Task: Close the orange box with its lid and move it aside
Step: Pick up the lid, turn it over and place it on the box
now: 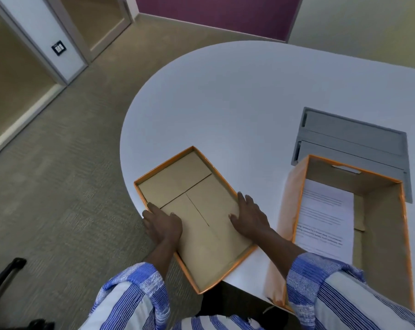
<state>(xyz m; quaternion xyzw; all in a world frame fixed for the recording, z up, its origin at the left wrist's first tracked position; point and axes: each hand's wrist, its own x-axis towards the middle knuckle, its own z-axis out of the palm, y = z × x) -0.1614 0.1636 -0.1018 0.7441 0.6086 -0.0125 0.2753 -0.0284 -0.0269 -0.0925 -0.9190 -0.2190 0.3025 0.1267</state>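
Observation:
The orange lid [177, 184] lies upside down on the white table [225, 103], brown inside up, its near end overhanging the table's front edge. My left hand [162, 225] rests on the lid's left rim, fingers spread over the edge. My right hand [248, 216] lies on the lid's right rim, fingers along the orange wall. To the right stands the open orange box [380, 210], with a printed white sheet [325, 217] lying inside it.
A grey cable hatch [354, 144] is set into the table just behind the box. Carpeted floor lies left of the table's curved edge. A dark chair part [5, 275] shows at the lower left.

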